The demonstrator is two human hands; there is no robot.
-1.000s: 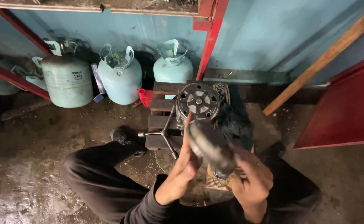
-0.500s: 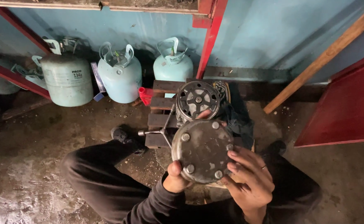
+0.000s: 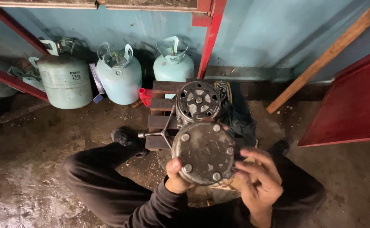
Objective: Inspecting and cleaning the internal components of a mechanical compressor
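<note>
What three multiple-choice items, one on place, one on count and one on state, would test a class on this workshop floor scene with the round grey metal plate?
1. Where do the pale green gas cylinders stand?
A. Along the blue wall
B. On the wooden pallet
C. Beside the red panel

2. How many bolt heads show around the face of the round grey metal plate?
A. Two
B. Five
C. Nine

3. How is the plate held?
A. Lying flat on the floor
B. Between both hands, face up to the camera
C. Hanging from a hook

Answers:
1 A, they line the blue wall.
2 B, five heads ring the face.
3 B, left hand and right hand grip its edges.
</note>
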